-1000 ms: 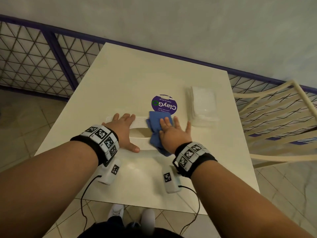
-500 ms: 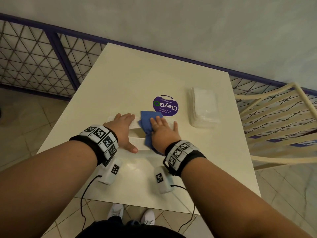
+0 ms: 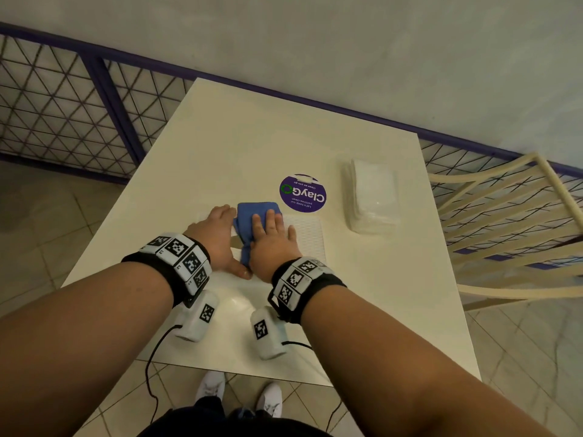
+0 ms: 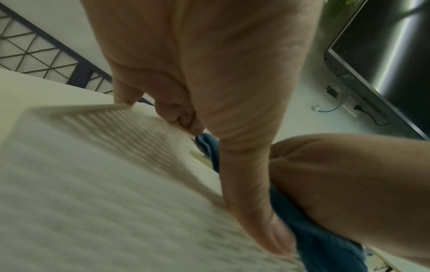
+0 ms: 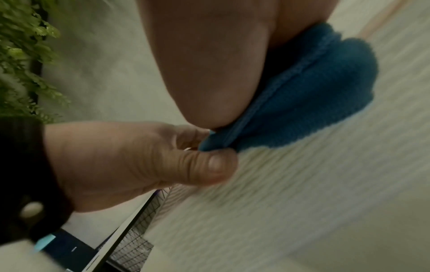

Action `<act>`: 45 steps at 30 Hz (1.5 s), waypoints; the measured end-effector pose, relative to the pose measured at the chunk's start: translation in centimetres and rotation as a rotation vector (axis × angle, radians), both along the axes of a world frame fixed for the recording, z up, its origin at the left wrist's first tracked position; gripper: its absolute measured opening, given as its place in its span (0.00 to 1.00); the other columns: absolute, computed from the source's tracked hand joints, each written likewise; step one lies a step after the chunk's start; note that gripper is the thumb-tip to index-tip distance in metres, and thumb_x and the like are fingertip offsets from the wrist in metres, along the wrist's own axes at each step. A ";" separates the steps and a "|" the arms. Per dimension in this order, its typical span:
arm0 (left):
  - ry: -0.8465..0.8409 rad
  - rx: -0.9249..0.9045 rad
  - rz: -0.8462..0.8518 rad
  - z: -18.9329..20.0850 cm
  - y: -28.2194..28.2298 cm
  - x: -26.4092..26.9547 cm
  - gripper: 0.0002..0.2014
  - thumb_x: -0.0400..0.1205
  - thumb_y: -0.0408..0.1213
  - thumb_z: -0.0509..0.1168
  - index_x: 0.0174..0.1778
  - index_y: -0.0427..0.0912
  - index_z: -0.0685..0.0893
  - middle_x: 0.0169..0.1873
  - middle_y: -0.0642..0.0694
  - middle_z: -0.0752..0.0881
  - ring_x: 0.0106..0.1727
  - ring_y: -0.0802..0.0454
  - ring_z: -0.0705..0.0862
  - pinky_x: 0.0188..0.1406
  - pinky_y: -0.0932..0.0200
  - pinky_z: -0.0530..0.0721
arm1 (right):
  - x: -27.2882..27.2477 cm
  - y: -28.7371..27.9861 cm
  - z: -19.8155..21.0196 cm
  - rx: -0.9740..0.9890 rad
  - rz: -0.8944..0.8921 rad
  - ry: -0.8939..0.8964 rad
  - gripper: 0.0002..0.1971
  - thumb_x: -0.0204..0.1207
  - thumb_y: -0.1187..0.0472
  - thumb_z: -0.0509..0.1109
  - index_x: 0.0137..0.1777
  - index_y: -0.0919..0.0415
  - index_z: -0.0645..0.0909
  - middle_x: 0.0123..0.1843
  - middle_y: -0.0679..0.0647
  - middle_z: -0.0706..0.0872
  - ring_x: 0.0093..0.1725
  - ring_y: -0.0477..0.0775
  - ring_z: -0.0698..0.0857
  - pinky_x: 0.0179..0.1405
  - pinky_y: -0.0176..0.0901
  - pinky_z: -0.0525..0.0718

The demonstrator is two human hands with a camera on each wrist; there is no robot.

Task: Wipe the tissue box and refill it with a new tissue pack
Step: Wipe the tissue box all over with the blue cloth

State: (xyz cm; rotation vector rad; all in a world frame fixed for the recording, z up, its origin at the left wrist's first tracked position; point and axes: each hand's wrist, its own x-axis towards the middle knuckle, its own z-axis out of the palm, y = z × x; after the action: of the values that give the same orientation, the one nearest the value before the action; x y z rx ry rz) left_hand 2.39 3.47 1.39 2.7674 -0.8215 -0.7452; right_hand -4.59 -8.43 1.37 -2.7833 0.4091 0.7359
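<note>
A flat white ribbed tissue box [image 3: 304, 236] lies on the white table [image 3: 252, 137]. My left hand [image 3: 217, 234] spans its left part. The fingertips hook over the far edge [image 4: 174, 119] and the thumb [image 5: 209, 165] lies at the near edge. My right hand [image 3: 271, 234] lies flat, fingers straight, pressing a folded blue cloth [image 3: 252, 212] onto the middle of the box top, right beside the left hand. The cloth [image 5: 314, 92] bulges out from under the palm. A clear-wrapped pack of white tissues [image 3: 373, 200] sits on the table to the right.
A round purple sticker [image 3: 303, 193] lies just behind the box. A cream chair [image 3: 504, 216] stands off the table's right edge. A purple-framed mesh railing [image 3: 63, 105] runs along the left and far sides, below a grey wall.
My right hand has slid the blue cloth leftwards along the box top until it meets the left hand, baring the box's right part. The left hand has stayed on the box.
</note>
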 end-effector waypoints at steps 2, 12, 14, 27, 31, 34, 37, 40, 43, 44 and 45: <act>0.002 -0.012 -0.004 0.2 0.1 -0.1 0.69 0.53 0.63 0.81 0.82 0.42 0.47 0.83 0.46 0.49 0.82 0.48 0.57 0.78 0.48 0.65 | -0.7 -1.1 0.0 -0.037 0.015 -0.034 0.34 0.83 0.52 0.50 0.83 0.52 0.36 0.86 0.54 0.35 0.85 0.55 0.36 0.80 0.67 0.36; -0.006 -0.039 0.016 0.2 0.0 -0.5 0.71 0.51 0.65 0.80 0.83 0.42 0.47 0.83 0.48 0.49 0.81 0.49 0.61 0.75 0.51 0.68 | -1.7 -3.2 -0.1 -0.119 -0.240 0.009 0.42 0.81 0.49 0.58 0.82 0.67 0.35 0.84 0.65 0.33 0.84 0.65 0.36 0.82 0.59 0.41; -0.010 -0.072 0.036 0.1 0.1 -0.5 0.70 0.52 0.62 0.81 0.82 0.42 0.46 0.83 0.46 0.53 0.79 0.47 0.65 0.73 0.50 0.70 | -0.2 -0.6 -0.4 -0.037 -0.147 0.017 0.42 0.82 0.51 0.59 0.82 0.63 0.33 0.84 0.64 0.32 0.84 0.63 0.35 0.82 0.58 0.42; 0.079 -0.098 0.024 0.8 0.3 -0.8 0.73 0.50 0.58 0.84 0.83 0.46 0.42 0.81 0.46 0.62 0.75 0.45 0.71 0.71 0.55 0.71 | -4.6 -7.8 -0.4 -0.163 -0.118 -0.075 0.27 0.85 0.49 0.38 0.84 0.48 0.41 0.86 0.46 0.42 0.85 0.52 0.40 0.78 0.69 0.33; 0.080 -0.082 0.023 0.9 -0.1 -1.0 0.73 0.51 0.58 0.83 0.83 0.44 0.41 0.82 0.45 0.58 0.77 0.45 0.68 0.73 0.53 0.70 | -4.0 -6.5 -1.2 -0.179 -0.321 -0.107 0.29 0.85 0.50 0.40 0.84 0.57 0.42 0.86 0.55 0.43 0.85 0.57 0.40 0.80 0.64 0.37; 0.062 -0.059 0.002 1.0 -0.3 -1.2 0.72 0.53 0.59 0.83 0.83 0.43 0.41 0.82 0.44 0.55 0.78 0.46 0.66 0.74 0.53 0.70 | -2.5 -6.4 -1.3 -0.142 -0.355 -0.117 0.31 0.84 0.51 0.45 0.84 0.59 0.42 0.86 0.58 0.43 0.85 0.61 0.42 0.82 0.62 0.41; 0.044 -0.067 0.007 1.0 -0.5 -1.3 0.70 0.52 0.61 0.82 0.83 0.43 0.45 0.82 0.45 0.57 0.77 0.46 0.68 0.72 0.52 0.71 | -2.2 -7.9 -1.2 -0.091 -0.338 -0.143 0.31 0.83 0.47 0.45 0.84 0.52 0.44 0.86 0.52 0.44 0.85 0.56 0.43 0.81 0.64 0.40; 0.028 -0.078 0.000 0.9 -0.4 -1.3 0.69 0.53 0.62 0.81 0.82 0.42 0.48 0.82 0.47 0.56 0.77 0.47 0.67 0.73 0.52 0.71 | -3.5 -8.3 -1.1 -0.103 -0.298 -0.133 0.29 0.84 0.48 0.44 0.84 0.54 0.45 0.86 0.53 0.46 0.85 0.57 0.45 0.82 0.62 0.44; 0.010 -0.069 -0.022 0.8 -0.4 -1.4 0.68 0.54 0.62 0.81 0.83 0.42 0.48 0.83 0.47 0.53 0.79 0.49 0.64 0.73 0.54 0.69 | -5.8 -7.4 -0.7 -0.188 -0.272 -0.095 0.29 0.85 0.52 0.45 0.83 0.61 0.46 0.86 0.59 0.48 0.85 0.61 0.48 0.82 0.59 0.48; 0.007 -0.065 -0.027 0.8 -0.4 -1.4 0.68 0.54 0.62 0.81 0.83 0.42 0.48 0.83 0.47 0.53 0.79 0.49 0.63 0.74 0.53 0.68 | -6.6 -6.8 -0.6 -0.201 -0.275 -0.088 0.29 0.86 0.53 0.45 0.83 0.63 0.46 0.86 0.62 0.48 0.84 0.63 0.48 0.83 0.58 0.48; 0.005 -0.055 -0.031 0.9 -0.5 -1.3 0.68 0.54 0.61 0.81 0.83 0.41 0.48 0.83 0.46 0.53 0.79 0.49 0.64 0.74 0.53 0.69 | -7.2 -5.9 -0.5 -0.182 -0.284 -0.087 0.29 0.86 0.54 0.45 0.83 0.65 0.46 0.85 0.64 0.47 0.84 0.64 0.47 0.83 0.57 0.48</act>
State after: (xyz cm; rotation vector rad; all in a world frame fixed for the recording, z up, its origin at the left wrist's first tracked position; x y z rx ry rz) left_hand 1.05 2.99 2.29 2.7087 -0.8725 -0.7236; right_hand -11.83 -14.37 0.86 -2.8220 0.8713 0.5333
